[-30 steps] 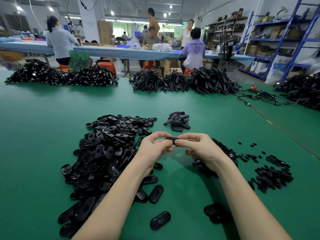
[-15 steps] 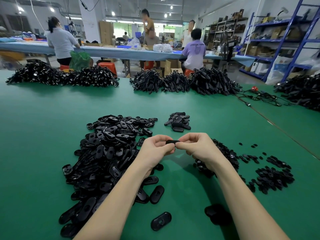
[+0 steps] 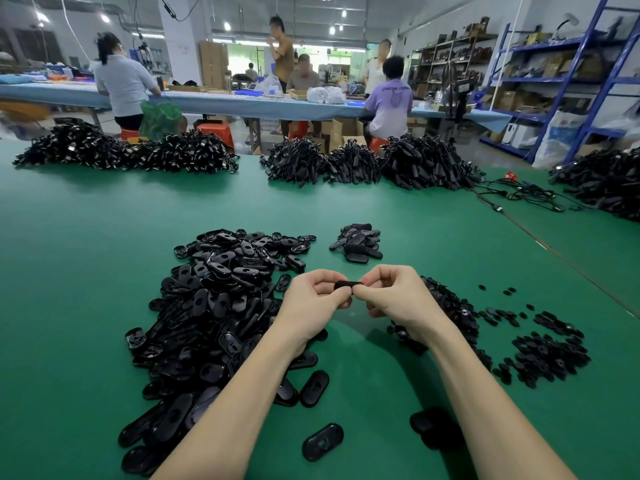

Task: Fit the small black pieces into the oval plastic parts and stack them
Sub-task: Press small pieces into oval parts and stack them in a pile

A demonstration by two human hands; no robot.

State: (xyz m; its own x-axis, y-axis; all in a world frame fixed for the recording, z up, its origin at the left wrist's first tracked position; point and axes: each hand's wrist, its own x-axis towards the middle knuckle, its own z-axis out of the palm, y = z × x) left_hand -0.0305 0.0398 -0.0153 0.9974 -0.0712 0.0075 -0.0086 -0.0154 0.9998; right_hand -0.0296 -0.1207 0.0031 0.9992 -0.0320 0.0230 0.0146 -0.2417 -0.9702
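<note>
I am holding one oval part (image 3: 347, 285) up above the green worktop (image 3: 86, 271), pinching it from both ends: my left hand (image 3: 313, 303) is gripping its left end with curled fingers and my right hand (image 3: 391, 296) is gripping its right end the same way. Only a thin, dark, glossy strip of it is showing between my fingertips, so I cannot tell whether a small piece is sitting in it. To my left a big heap (image 3: 214, 306) of the same black oval shells is lying loose, smooth and shiny, each with a recess in the middle. Behind my hands a small pile (image 3: 358, 242) of ovals is sitting apart from the heap. To my right the small pieces (image 3: 547, 355) are lying scattered in flat, matte clusters, some partly hidden by my right wrist. A single oval (image 3: 322, 441) is lying near me between my forearms. Along the far edge, bundles (image 3: 367, 162) of black parts are lying in mounds.
</note>
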